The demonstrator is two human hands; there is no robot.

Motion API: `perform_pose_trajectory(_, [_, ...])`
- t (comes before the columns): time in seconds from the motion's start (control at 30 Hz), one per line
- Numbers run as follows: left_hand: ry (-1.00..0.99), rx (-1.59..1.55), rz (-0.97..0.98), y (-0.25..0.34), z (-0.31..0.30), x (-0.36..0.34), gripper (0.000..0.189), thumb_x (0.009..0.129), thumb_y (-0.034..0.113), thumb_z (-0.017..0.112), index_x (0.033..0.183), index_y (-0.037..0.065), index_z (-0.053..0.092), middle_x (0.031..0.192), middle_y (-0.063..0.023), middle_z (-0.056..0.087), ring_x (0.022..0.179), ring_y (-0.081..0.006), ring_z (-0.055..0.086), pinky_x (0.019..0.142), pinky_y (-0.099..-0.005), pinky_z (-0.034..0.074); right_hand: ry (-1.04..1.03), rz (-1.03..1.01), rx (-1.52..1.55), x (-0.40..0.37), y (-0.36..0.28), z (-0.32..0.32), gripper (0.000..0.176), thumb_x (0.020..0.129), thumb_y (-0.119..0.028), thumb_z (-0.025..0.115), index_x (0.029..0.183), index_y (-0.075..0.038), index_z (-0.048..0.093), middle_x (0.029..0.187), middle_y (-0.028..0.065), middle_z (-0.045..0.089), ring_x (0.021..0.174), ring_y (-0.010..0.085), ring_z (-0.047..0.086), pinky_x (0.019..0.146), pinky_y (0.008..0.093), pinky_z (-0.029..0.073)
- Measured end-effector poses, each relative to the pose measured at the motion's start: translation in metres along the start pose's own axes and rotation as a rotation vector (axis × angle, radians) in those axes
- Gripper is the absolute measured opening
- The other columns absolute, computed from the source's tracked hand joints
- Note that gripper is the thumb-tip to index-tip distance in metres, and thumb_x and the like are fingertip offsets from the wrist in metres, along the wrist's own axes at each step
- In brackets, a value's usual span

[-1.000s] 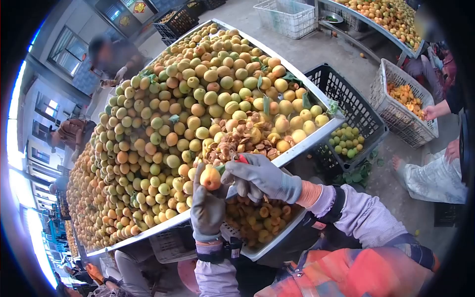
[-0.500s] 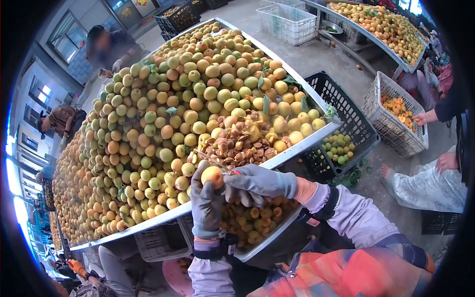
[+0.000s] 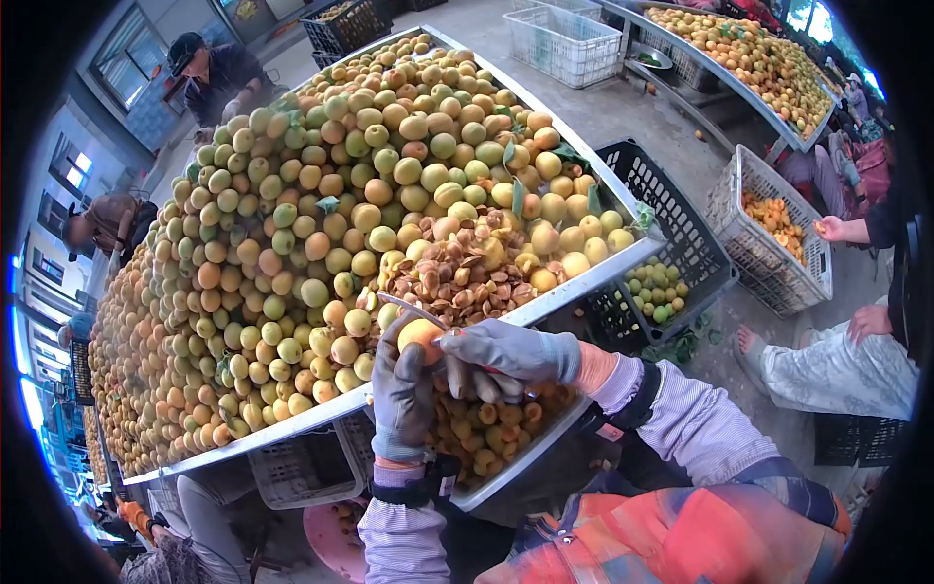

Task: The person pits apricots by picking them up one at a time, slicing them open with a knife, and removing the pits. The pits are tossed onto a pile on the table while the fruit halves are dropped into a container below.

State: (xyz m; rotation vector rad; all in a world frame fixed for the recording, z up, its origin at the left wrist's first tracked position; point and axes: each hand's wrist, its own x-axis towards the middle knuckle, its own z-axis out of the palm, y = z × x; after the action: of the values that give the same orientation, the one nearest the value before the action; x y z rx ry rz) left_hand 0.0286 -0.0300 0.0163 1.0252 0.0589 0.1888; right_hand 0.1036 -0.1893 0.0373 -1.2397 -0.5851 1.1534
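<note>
My left hand [image 3: 404,389] is closed around an apricot [image 3: 418,336], just above a tray [image 3: 525,457] of cut halves. My right hand [image 3: 511,352] grips a knife [image 3: 413,310], its blade across the fruit's top, beside the table [image 3: 584,284].

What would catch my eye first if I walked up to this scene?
A long table heaped with yellow, green and orange apricots fills the middle of the view. At its near edge a gloved left hand holds a single apricot while the gloved right hand holds a knife to it, just in front of a brown pile of pits.
</note>
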Motion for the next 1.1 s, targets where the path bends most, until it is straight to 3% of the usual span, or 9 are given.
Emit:
perform_pose_trajectory(0.2, [0.021,0.053,-0.013,0.001,-0.002,0.000,0.057,0.085,0.033,0.063,0.124,-0.002,0.042,0.104,-0.0093,0.058,0.090,-0.0152,0.058,0.076,-0.0246,0.048,0.115,0.090,-0.051,0.004,0.004,0.003,0.061,0.087,-0.061,0.040,0.076,-0.004,0.060,0.052,0.0035,0.053,0.035,0.0095,0.046,0.032,0.0202,0.036])
perform_pose_trajectory(0.3, [0.051,0.107,0.006,-0.002,-0.003,0.000,0.057,0.085,0.035,0.063,0.123,-0.002,0.043,0.103,-0.0089,0.058,0.089,-0.0142,0.058,0.076,-0.0243,0.048,0.266,0.077,-0.086,0.001,0.003,0.015,0.059,0.085,-0.062,0.044,0.082,-0.005,0.059,0.058,0.0027,0.055,0.040,0.0089,0.049,0.032,0.0206,0.036])
perform_pose_trajectory(0.47, [0.044,0.166,-0.012,-0.001,-0.001,0.000,0.056,0.084,0.036,0.064,0.122,-0.002,0.045,0.101,-0.0078,0.059,0.088,-0.0129,0.058,0.076,-0.0238,0.048,0.342,-0.019,-0.038,0.003,0.013,0.017,0.056,0.084,-0.060,0.048,0.092,-0.006,0.056,0.065,0.0009,0.055,0.046,0.0079,0.050,0.037,0.0206,0.038])
perform_pose_trajectory(0.7, [0.107,0.210,0.000,-0.005,0.001,0.003,0.046,0.088,0.032,0.060,0.118,-0.001,0.050,0.101,-0.0055,0.059,0.087,-0.0112,0.057,0.075,-0.0230,0.048,0.418,-0.109,-0.072,0.021,0.036,0.015,0.050,0.088,-0.054,0.049,0.087,-0.004,0.058,0.060,-0.0021,0.049,0.049,0.0054,0.045,0.045,0.0223,0.037])
perform_pose_trajectory(0.77, [0.115,0.171,0.017,-0.005,0.002,0.003,0.044,0.088,0.030,0.060,0.118,-0.001,0.050,0.100,-0.0053,0.059,0.086,-0.0110,0.057,0.074,-0.0229,0.048,0.482,-0.310,-0.135,0.031,0.043,0.015,0.049,0.089,-0.052,0.048,0.084,-0.004,0.059,0.058,-0.0035,0.048,0.050,0.0052,0.044,0.045,0.0226,0.036])
perform_pose_trajectory(0.8, [0.116,0.210,0.009,-0.004,0.001,0.003,0.043,0.088,0.029,0.060,0.118,-0.001,0.050,0.100,-0.0054,0.059,0.086,-0.0110,0.057,0.073,-0.0232,0.049,0.486,-0.313,-0.136,0.032,0.044,0.014,0.049,0.089,-0.052,0.048,0.084,-0.004,0.059,0.058,-0.0035,0.048,0.050,0.0052,0.044,0.045,0.0226,0.036])
perform_pose_trajectory(1.0, [0.141,0.304,-0.022,0.002,-0.001,-0.001,0.041,0.090,0.024,0.057,0.120,-0.002,0.046,0.101,-0.0068,0.059,0.085,-0.0128,0.059,0.073,-0.0237,0.050,0.443,-0.232,-0.069,0.031,0.040,0.019,0.051,0.089,-0.053,0.045,0.079,-0.005,0.059,0.052,-0.0034,0.046,0.041,0.0074,0.043,0.038,0.0232,0.035])
perform_pose_trajectory(1.07, [0.118,0.325,-0.016,0.002,-0.001,0.001,0.043,0.089,0.024,0.059,0.120,-0.001,0.045,0.101,-0.0073,0.059,0.086,-0.0131,0.059,0.073,-0.0239,0.050,0.346,0.208,0.074,0.013,0.010,0.022,0.053,0.092,-0.053,0.039,0.074,-0.006,0.056,0.048,-0.0025,0.042,0.037,0.0062,0.039,0.034,0.0220,0.033])
perform_pose_trajectory(1.1, [0.126,0.317,0.027,0.001,0.001,0.001,0.045,0.087,0.023,0.061,0.120,-0.001,0.045,0.102,-0.0081,0.058,0.086,-0.0135,0.059,0.073,-0.0239,0.050,0.347,0.205,0.073,0.015,0.013,0.022,0.053,0.092,-0.053,0.039,0.074,-0.006,0.056,0.048,-0.0025,0.042,0.037,0.0062,0.039,0.034,0.0220,0.033])
